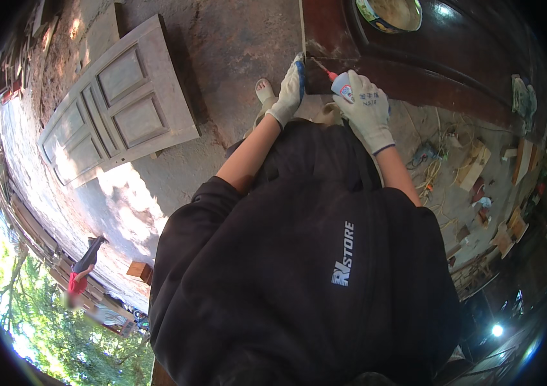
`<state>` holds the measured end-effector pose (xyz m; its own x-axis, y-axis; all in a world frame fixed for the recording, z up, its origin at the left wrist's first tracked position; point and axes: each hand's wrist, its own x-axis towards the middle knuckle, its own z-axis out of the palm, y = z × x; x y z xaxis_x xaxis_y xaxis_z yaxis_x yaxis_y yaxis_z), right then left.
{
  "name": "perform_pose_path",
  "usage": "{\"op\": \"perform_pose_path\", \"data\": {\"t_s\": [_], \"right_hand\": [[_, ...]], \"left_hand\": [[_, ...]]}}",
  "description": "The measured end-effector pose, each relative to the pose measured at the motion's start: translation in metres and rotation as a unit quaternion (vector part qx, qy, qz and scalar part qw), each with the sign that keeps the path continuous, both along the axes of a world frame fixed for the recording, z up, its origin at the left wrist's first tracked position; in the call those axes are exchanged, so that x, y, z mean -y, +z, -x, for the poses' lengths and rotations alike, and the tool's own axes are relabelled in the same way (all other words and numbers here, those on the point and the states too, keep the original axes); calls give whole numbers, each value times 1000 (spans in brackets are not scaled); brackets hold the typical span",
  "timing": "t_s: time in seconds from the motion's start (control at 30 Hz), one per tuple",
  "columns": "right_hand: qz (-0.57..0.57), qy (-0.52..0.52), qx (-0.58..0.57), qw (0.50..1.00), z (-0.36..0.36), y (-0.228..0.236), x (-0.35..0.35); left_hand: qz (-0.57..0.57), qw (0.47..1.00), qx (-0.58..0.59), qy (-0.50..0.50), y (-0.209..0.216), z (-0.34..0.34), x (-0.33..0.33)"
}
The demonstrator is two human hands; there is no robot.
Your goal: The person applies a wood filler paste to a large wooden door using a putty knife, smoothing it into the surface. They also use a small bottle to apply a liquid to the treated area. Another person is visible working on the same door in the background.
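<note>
A dark reddish-brown wooden panel door (402, 83) lies in front of me. My left hand (291, 90), in a white work glove with blue on the palm side, rests along the door's left edge near the close corner, fingers stretched out together. My right hand (368, 109), gloved too, is closed around a small squeeze bottle (343, 86) with a red cap and a thin nozzle. The bottle is tilted, and its nozzle points left toward the same corner. Whether anything flows from the tip is too small to tell.
A round tin (376, 24) stands on the door's far part. Another glove (524, 103) lies at its right end. To the left is a pale grey panel door (138, 106). Cords and wood scraps (476, 164) litter the right floor. A person in red (79, 282) stands far off.
</note>
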<state>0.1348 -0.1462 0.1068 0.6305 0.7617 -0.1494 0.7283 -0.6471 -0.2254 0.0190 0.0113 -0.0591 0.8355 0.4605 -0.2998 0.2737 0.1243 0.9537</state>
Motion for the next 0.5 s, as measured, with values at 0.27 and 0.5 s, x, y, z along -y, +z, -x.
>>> {"op": "perform_pose_path", "data": {"t_s": [0.27, 0.5], "right_hand": [[21, 11, 18, 1000, -5, -5, 3], [17, 12, 24, 1000, -8, -8, 10]], "left_hand": [[12, 1000, 7, 5, 0, 0, 0], [32, 999, 0, 20, 1, -1, 0]]}}
